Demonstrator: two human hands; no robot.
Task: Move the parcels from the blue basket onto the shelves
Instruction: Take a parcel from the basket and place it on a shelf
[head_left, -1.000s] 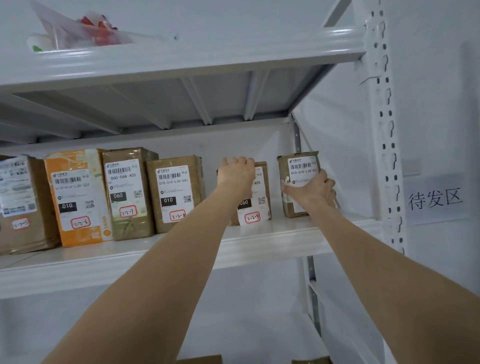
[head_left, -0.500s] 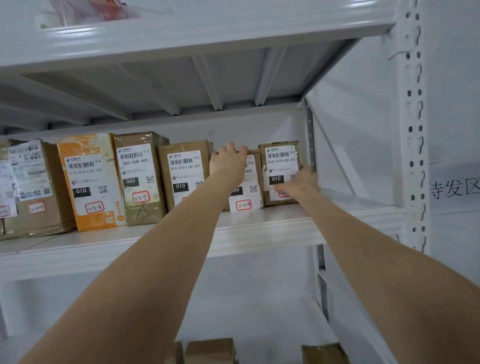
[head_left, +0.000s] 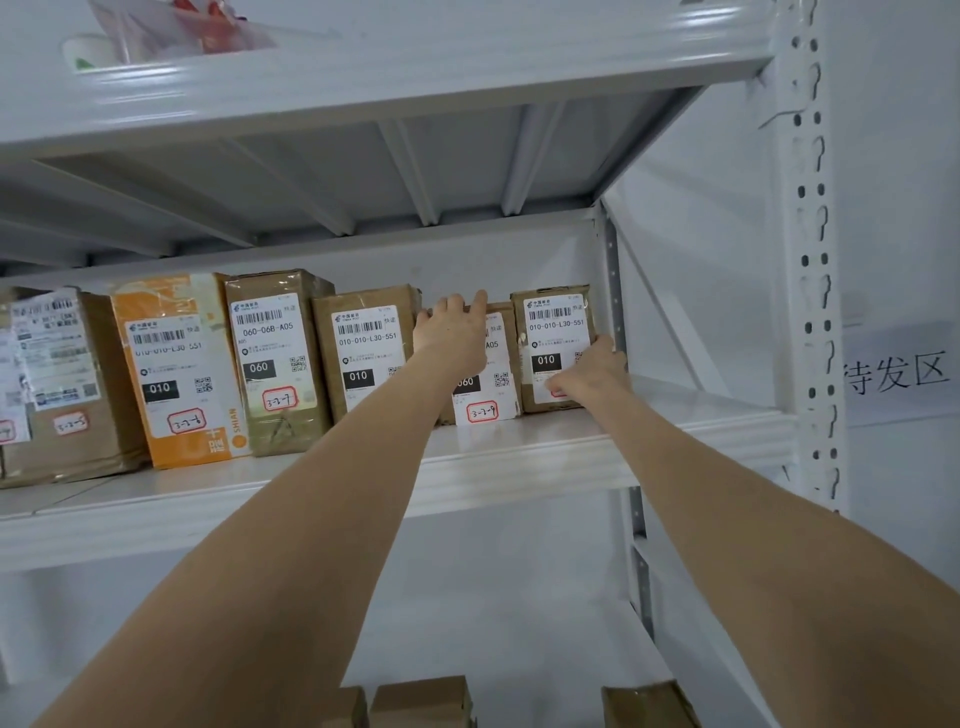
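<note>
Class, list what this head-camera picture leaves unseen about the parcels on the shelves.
Head view only:
Blue basket: out of frame.
Second parcel from right: label half hidden by left hand.
Rightmost parcel: handwritten number covered by right hand.
Lower boxes: cut by bottom edge.

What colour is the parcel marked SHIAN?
The parcel is orange with a white label; head view.

Bright, even, soft-shadowed light; slight glare on shelf edges; wide-angle bending at borders.

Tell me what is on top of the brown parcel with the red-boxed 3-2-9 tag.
Only the left hand, fingers hooked over the brown parcel's top edge. The hand hides most of the top and upper label.
</note>
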